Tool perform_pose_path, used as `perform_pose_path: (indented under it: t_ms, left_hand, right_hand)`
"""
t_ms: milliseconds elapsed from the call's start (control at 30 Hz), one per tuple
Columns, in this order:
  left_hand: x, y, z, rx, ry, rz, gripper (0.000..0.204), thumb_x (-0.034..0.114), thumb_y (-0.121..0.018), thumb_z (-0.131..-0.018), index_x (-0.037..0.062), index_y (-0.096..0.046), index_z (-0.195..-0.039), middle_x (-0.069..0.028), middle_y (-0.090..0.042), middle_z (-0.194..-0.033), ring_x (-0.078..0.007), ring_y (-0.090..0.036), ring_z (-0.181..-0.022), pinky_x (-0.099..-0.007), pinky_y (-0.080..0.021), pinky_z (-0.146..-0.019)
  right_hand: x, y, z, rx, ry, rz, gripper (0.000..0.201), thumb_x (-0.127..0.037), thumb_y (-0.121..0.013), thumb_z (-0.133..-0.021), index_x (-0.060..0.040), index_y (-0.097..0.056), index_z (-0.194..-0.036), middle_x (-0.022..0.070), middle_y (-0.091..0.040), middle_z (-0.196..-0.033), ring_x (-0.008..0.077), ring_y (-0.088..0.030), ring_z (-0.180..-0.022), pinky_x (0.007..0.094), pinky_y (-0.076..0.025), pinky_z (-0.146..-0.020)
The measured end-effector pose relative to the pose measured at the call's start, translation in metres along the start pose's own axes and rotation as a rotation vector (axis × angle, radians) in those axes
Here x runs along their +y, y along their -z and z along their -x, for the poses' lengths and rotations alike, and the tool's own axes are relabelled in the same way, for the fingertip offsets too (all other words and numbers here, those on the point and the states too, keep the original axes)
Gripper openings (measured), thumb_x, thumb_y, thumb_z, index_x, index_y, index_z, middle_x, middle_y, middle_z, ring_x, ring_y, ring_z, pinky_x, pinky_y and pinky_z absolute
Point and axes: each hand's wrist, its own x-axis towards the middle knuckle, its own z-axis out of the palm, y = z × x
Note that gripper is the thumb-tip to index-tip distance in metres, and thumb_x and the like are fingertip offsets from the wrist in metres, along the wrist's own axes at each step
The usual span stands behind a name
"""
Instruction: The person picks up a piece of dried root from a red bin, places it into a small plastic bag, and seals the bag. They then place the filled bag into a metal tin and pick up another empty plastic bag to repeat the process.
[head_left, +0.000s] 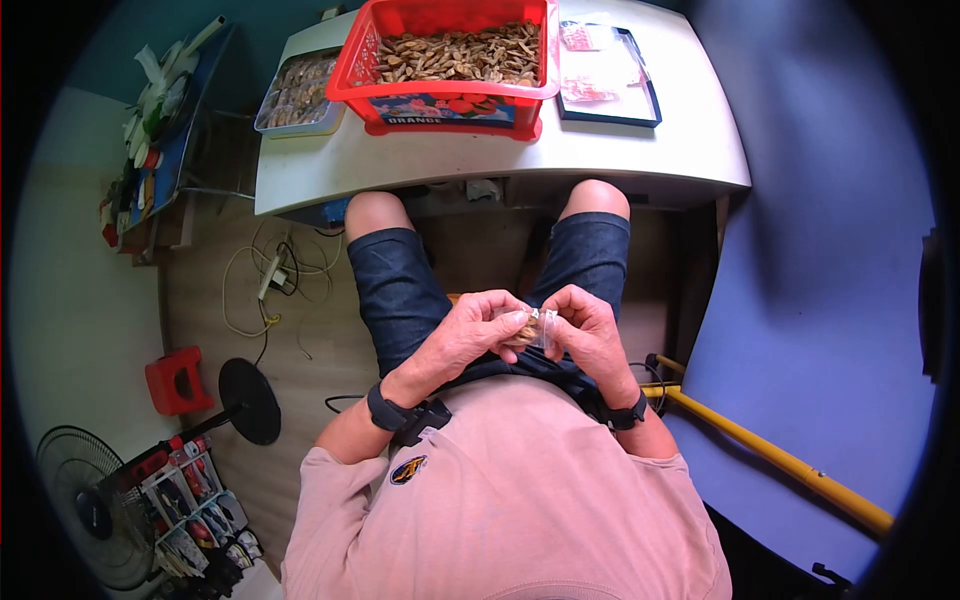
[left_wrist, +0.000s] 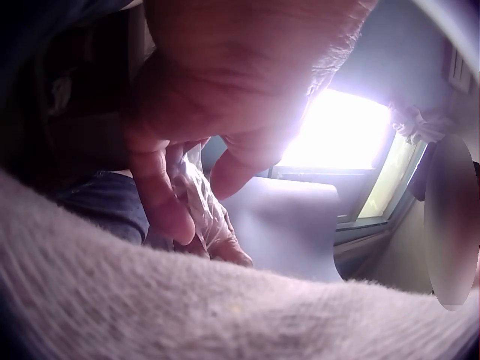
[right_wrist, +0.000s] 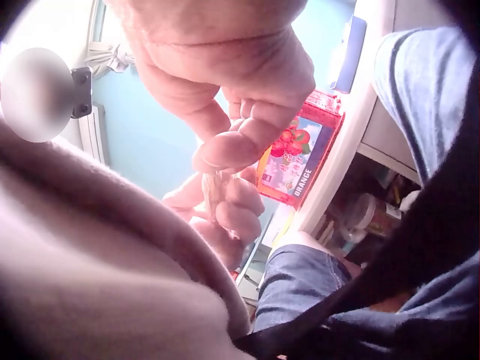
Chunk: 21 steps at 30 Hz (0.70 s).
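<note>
Over the lap, both hands meet at a small clear plastic bag [head_left: 547, 326] with brown dried pieces in it. The left hand [head_left: 474, 328] grips the filled part between thumb and fingers. At the bag's upper edge, the right hand [head_left: 585, 325] pinches the film with thumb and fingertips. In the left wrist view the crinkled bag [left_wrist: 199, 191] shows between the left hand's fingers [left_wrist: 165, 199]. The right wrist view has the right hand [right_wrist: 232, 97] just above the left hand [right_wrist: 240, 214], with a pale strip of the bag [right_wrist: 216, 196] between them.
On the white table [head_left: 300, 170] ahead stands a red basket [head_left: 375, 110] heaped with brown dried pieces. Left of it is a tray [head_left: 297, 130] of filled bags; right, a dark-edged box lid [head_left: 652, 95] with red-printed packets. A fan [head_left: 95, 510] and cables [head_left: 270, 270] are at left.
</note>
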Motion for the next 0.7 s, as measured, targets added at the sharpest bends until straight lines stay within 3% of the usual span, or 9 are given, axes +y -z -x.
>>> perform_pose_path:
  t_ms: [467, 700]
  left_hand:
    - [-0.007, 0.016, 0.006, -0.112, -0.043, 0.054, 0.02, 0.017, -0.07, -0.094, 0.0, -0.063, -0.102, -0.0065, -0.069, -0.087, -0.0111, -0.067, -0.073, -0.0239, -0.057, -0.063]
    - [-0.015, 0.033, 0.016, -0.078, -0.131, 0.037, 0.018, 0.018, -0.069, -0.095, 0.0008, -0.063, -0.099, -0.0048, -0.068, -0.084, -0.0088, -0.064, -0.069, -0.0219, -0.055, -0.06]
  right_hand:
    - [-0.012, -0.012, 0.002, 0.018, -0.006, 0.097, 0.006, -0.004, -0.063, -0.094, 0.0009, -0.06, -0.093, 0.0018, -0.061, -0.069, 0.0051, -0.055, -0.053, 0.0193, -0.043, -0.047]
    - [-0.021, -0.027, 0.0, 0.001, -0.038, 0.131, 0.006, -0.005, -0.06, -0.097, 0.0011, -0.062, -0.098, 0.0032, -0.063, -0.075, 0.0053, -0.056, -0.055, 0.0193, -0.045, -0.049]
